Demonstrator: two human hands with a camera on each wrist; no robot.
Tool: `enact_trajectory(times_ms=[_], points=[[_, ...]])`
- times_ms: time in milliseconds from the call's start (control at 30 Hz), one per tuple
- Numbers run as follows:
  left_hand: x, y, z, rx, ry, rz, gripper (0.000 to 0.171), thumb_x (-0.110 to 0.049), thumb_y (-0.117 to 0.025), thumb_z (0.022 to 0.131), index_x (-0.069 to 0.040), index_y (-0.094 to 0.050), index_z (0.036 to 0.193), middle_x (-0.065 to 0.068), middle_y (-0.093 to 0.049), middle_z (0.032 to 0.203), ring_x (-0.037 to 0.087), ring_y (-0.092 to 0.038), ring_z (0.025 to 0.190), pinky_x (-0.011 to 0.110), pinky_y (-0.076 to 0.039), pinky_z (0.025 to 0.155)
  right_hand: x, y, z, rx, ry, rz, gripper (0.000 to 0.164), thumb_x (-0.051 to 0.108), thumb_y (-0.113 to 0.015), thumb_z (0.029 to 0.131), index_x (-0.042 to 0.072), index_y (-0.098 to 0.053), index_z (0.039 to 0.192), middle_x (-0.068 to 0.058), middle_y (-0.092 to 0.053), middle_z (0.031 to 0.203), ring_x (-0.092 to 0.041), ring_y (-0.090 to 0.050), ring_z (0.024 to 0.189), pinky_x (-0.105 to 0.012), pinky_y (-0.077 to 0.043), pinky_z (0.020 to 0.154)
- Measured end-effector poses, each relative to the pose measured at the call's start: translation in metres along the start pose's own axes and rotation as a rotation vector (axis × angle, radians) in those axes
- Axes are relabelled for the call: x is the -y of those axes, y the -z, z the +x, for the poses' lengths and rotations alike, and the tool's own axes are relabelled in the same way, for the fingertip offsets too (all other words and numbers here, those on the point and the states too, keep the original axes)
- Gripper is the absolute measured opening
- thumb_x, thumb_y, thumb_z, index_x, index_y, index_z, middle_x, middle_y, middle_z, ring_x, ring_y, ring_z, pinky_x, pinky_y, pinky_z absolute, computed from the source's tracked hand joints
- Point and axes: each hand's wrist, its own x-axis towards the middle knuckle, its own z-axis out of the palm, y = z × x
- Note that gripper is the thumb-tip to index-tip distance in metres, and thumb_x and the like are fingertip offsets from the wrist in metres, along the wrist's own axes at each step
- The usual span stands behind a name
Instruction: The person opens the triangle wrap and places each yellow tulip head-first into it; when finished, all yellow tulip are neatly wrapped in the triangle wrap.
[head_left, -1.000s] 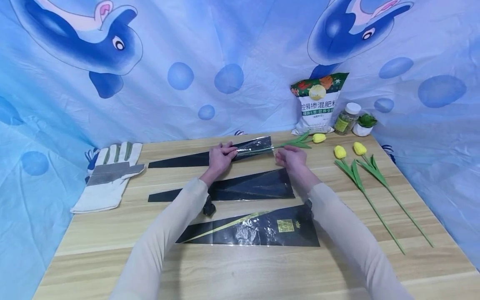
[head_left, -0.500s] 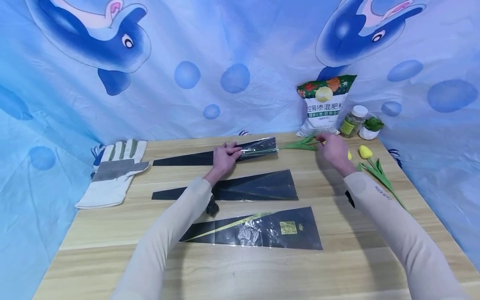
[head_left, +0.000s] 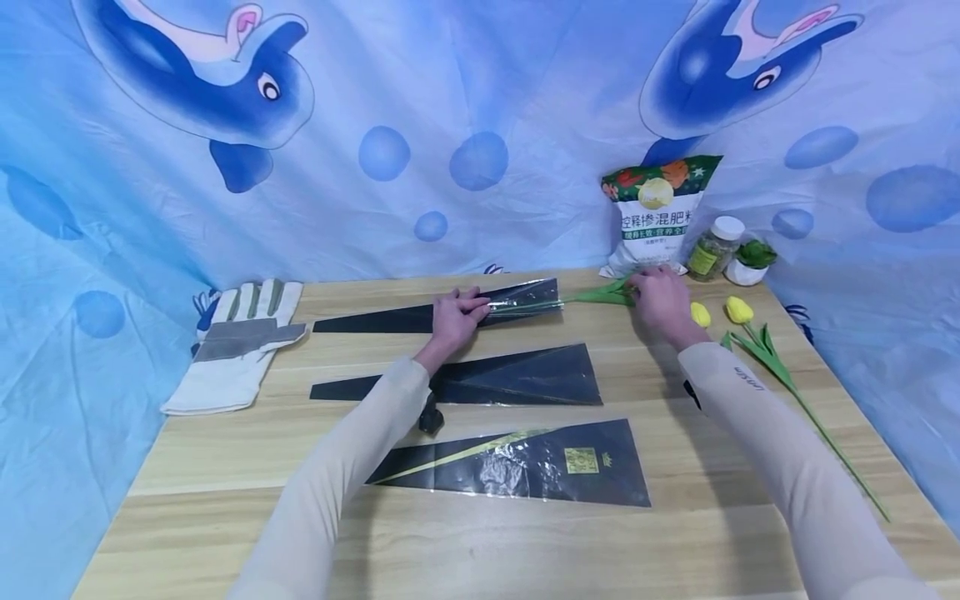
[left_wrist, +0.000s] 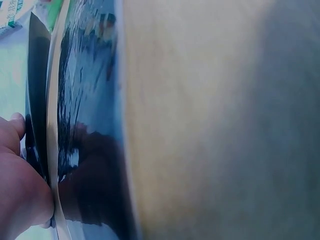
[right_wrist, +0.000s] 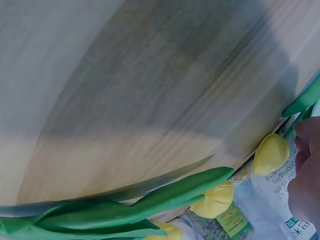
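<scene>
In the head view, my left hand [head_left: 456, 321] holds the farthest black flower sleeve [head_left: 525, 293] around its middle. The left wrist view shows that sleeve's edge [left_wrist: 37, 100] by the thumb. An artificial yellow tulip lies with its stem inside the clear front of the sleeve, its green leaves [head_left: 606, 293] outside the wide end. My right hand [head_left: 663, 302] pinches it near the leaves, fingers curled, and covers its bloom in the head view. The right wrist view shows the yellow bloom [right_wrist: 271, 154] beside the fingers.
Two more black sleeves [head_left: 540, 375] lie nearer, the front one [head_left: 517, 467] gold-printed. Two other tulips [head_left: 739, 310] lie at right, one mostly under the right arm. A fertilizer bag [head_left: 660, 218], a jar [head_left: 716, 248] and a potted plant [head_left: 748, 262] stand behind. Work gloves [head_left: 240, 350] lie left.
My right hand has gone from the sleeve's wide end rightward to the tulip's leaves and bloom, then slightly back left. My left hand stays on the sleeve. The head view has shifted a little.
</scene>
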Motion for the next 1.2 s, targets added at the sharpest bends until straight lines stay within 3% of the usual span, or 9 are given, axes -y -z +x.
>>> enact_trajectory(times_ms=[433, 600, 800, 1200], points=[[-0.001, 0.0, -0.002, -0.012, 0.003, -0.018, 0.019, -0.016, -0.074, 0.093, -0.007, -0.077, 0.11, 0.008, -0.061, 0.135, 0.04, -0.032, 0.143, 0.056, -0.003, 0.119, 0.0, -0.01, 0.002, -0.044, 0.035, -0.045, 0.02, 0.0, -0.064, 0.089, 0.002, -0.074, 0.106, -0.022, -0.066, 0.108, -0.042, -0.054, 0.098, -0.055, -0.046, 0.086], [0.004, -0.002, -0.001, -0.028, -0.01, -0.04, 0.017, -0.021, -0.075, 0.093, -0.013, -0.079, 0.107, 0.004, -0.062, 0.134, 0.038, -0.032, 0.144, 0.054, -0.001, 0.12, 0.001, -0.012, 0.003, -0.059, 0.061, -0.057, 0.02, -0.002, -0.06, 0.089, 0.002, -0.074, 0.103, -0.022, -0.066, 0.104, -0.042, -0.053, 0.098, -0.055, -0.044, 0.089], [-0.001, 0.0, -0.003, -0.01, -0.009, -0.01, 0.019, -0.016, -0.073, 0.094, -0.007, -0.077, 0.11, 0.009, -0.06, 0.136, 0.041, -0.033, 0.142, 0.058, -0.003, 0.119, 0.0, -0.016, 0.003, -0.043, 0.068, -0.08, 0.024, -0.003, -0.056, 0.09, 0.002, -0.073, 0.106, -0.022, -0.065, 0.107, -0.042, -0.05, 0.101, -0.056, -0.04, 0.093], [-0.002, 0.001, -0.003, -0.009, -0.016, 0.022, 0.02, -0.017, -0.072, 0.094, -0.007, -0.077, 0.11, 0.008, -0.06, 0.136, 0.042, -0.034, 0.142, 0.059, -0.004, 0.119, -0.002, -0.018, -0.001, -0.124, 0.103, -0.08, 0.02, -0.001, -0.056, 0.091, 0.003, -0.073, 0.101, -0.021, -0.066, 0.103, -0.042, -0.051, 0.099, -0.055, -0.041, 0.083]])
